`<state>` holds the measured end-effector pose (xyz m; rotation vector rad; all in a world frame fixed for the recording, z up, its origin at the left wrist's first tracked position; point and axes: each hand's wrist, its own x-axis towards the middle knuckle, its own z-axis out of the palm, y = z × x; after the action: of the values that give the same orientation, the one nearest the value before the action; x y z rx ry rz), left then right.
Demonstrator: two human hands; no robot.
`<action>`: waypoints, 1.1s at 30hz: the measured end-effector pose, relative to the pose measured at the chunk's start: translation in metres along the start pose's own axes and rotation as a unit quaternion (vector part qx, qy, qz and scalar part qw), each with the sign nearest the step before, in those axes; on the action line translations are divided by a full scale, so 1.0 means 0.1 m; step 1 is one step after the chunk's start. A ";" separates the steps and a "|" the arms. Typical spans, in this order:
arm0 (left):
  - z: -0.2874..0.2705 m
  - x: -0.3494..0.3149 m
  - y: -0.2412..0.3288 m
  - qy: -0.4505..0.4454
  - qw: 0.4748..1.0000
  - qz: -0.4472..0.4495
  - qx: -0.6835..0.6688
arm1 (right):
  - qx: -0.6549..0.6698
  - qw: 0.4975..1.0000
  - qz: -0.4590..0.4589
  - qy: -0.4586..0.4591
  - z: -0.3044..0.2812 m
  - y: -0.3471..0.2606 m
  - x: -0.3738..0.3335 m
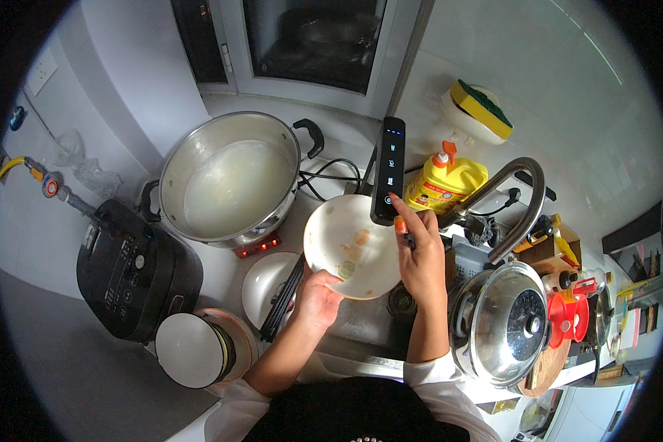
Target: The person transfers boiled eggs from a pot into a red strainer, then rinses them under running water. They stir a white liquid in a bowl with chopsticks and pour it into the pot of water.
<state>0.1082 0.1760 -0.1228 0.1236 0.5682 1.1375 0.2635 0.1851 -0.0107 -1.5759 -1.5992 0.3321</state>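
A shallow white bowl (330, 232) with brownish and greenish marks inside is tilted over the sink (365, 335). My left hand (317, 298) grips its near left rim, thumb on the inside. Beside the bowl's right edge is my right hand (422, 254), its index finger stretched onto the lower end of a long black touch panel (388, 171) with lit icons. Its other fingers are partly hidden, and a small dark thing shows beside them. Left of the bowl, black chopsticks (281, 300) lie across a white dish (259, 283).
A large steel pot (177, 221) of cloudy liquid sits at the back left, behind a black rice cooker (140, 272). Stacked bowls (189, 350) stand at the near left. To the right are a yellow bottle (457, 180), a curved faucet (534, 191) and a lidded pot (497, 331).
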 end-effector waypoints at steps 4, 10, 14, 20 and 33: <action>0.04 0.00 0.00 0.005 1.000 -0.004 0.004 | 0.016 1.000 0.013 0.000 -0.02 0.01 -0.01; -0.05 0.06 -0.05 0.006 1.000 -0.005 0.008 | 0.003 1.000 0.022 0.002 -0.05 0.01 -0.02; 0.00 0.05 -0.05 0.006 1.000 0.004 0.003 | 0.000 1.000 -0.002 0.023 -0.04 0.02 -0.02; -0.04 0.09 -0.04 -0.024 0.998 -0.052 -0.038 | -0.003 1.000 -0.002 0.026 -0.04 0.02 -0.02; -0.02 0.13 -0.05 -0.048 0.988 -0.134 -0.061 | 0.001 1.000 0.028 0.011 -0.09 0.01 -0.02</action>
<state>0.1155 0.1851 -0.1316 -0.0045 0.4144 0.8968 0.2704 0.1802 -0.0064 -1.6189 -1.5404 0.3449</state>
